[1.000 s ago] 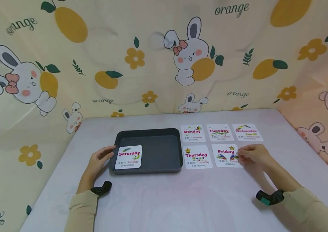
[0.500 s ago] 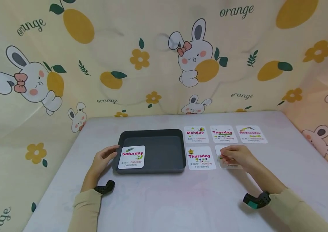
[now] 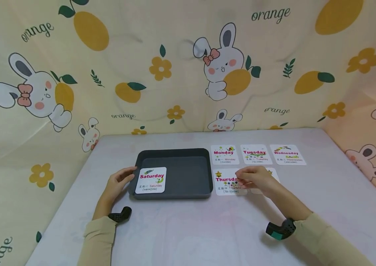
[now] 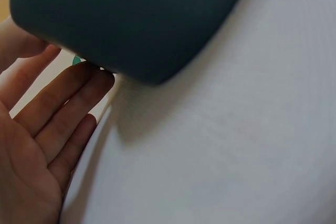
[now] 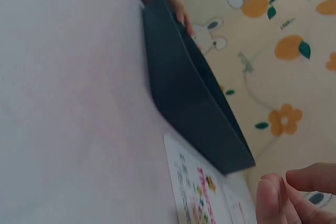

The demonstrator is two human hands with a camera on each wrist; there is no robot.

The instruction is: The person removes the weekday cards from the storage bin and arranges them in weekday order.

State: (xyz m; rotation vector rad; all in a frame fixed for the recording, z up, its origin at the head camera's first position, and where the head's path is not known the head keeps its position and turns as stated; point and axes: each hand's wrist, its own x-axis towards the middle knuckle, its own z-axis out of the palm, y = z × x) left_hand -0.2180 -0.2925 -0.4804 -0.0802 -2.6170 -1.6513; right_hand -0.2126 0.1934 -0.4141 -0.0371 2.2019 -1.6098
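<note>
Your right hand (image 3: 255,180) hovers low over the lower row of day cards, right of centre in the head view, its fingers drawn together at the tips over the seam between the Thursday card (image 3: 226,181) and the Friday card (image 3: 271,173). Whether they already pinch a card edge cannot be told: the hand hides most of the Friday card, and only its upper right corner with a star peeks out beyond your knuckles. In the right wrist view the fingertips (image 5: 273,195) sit close together at the lower right of the frame, with nothing visibly held between them.

The relation that counts is this: the dark grey tray (image 3: 188,153) lies to the left of your right hand in the head view, with the Thursday card between hand and tray, and the tray's long axis runs left to right across the frame. The Saturday card (image 3: 151,180) lies in the tray's lower left corner.

Your left hand (image 3: 117,183) is the nearer one to the tray, touching its left end with straight, relaxed fingers (image 4: 79,95), which the left wrist view shows laid against the rounded corner.

Above, in a row toward the printed curtain, lie the Monday card (image 3: 224,154), the Tuesday card (image 3: 255,154) and the Wednesday card (image 3: 286,154), all flat on the pale tabletop (image 3: 191,229).
</note>
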